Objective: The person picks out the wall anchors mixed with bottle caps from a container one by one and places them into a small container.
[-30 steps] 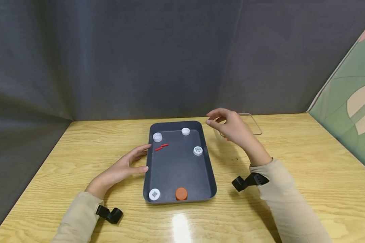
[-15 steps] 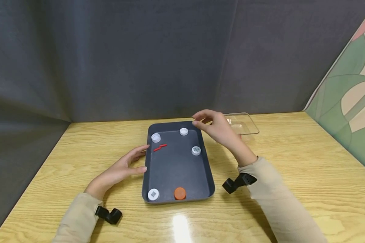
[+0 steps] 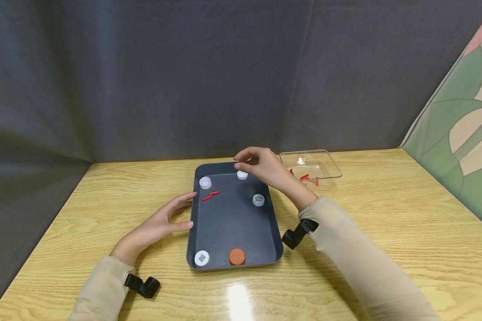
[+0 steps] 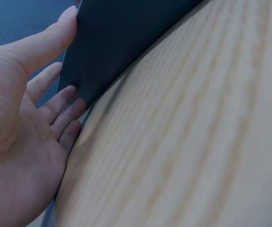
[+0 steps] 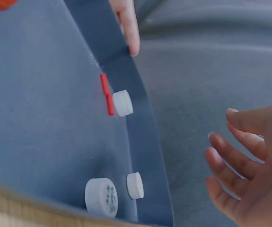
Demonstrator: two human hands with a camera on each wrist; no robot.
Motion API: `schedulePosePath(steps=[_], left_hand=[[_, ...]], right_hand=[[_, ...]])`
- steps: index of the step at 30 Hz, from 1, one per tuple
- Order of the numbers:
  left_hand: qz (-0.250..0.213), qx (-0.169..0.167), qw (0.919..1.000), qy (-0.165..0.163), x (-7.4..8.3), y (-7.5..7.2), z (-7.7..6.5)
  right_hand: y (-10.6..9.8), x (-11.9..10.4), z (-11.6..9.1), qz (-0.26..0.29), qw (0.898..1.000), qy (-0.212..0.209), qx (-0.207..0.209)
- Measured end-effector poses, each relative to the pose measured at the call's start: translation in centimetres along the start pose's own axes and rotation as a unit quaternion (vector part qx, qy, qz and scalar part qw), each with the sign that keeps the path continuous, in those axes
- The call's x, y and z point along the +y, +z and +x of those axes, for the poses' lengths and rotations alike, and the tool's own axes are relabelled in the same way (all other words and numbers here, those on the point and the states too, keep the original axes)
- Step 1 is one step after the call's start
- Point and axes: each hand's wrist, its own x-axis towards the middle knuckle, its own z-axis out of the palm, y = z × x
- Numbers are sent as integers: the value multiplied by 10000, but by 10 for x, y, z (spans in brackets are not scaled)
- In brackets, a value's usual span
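Observation:
My left hand [image 3: 164, 223] rests at the left side of the dark grey tray [image 3: 233, 223], fingers and thumb extended at its rim. In the left wrist view the fingertips [image 4: 69, 92] lie against the tray's outer wall. My right hand [image 3: 261, 165] is over the tray's far right part, thumb and forefinger close together; I cannot tell whether something small is pinched between them. Below its fingertips is a white cap [image 3: 242, 175], partly covered. Two red sticks [image 3: 210, 195] lie end to end in the tray, near an upturned white cap [image 3: 205, 182].
A printed white cap [image 3: 259, 199] sits at the tray's right side. Another white cap [image 3: 202, 258] and an orange cap [image 3: 237, 257] are along the near edge. A clear box [image 3: 325, 169] with several red sticks [image 3: 304, 177] stands behind right, near the grey curtain [image 3: 184, 80].
My right hand has moved left from above the clear box to over the tray's far end, uncovering the box and its red sticks. The left hand stays at the tray's side.

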Motion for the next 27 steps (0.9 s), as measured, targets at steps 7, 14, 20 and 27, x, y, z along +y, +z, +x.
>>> schedulePosePath(steps=[7,14,20,27], left_hand=[[9,-26,10000,-76,2,1,3],[17,-23,9999,-110,3,3,3],[-7,-41,9999,-139,2,4,3],[1,-42,9999,-129,3,5,4]], right_hand=[[8,5,14,102,9998,10,-152],[19,17,28,307,9977,-284,-529],[28,23,36,293,9915,-510,-1159],[36,25,42,4,9852,-441,-1657]])
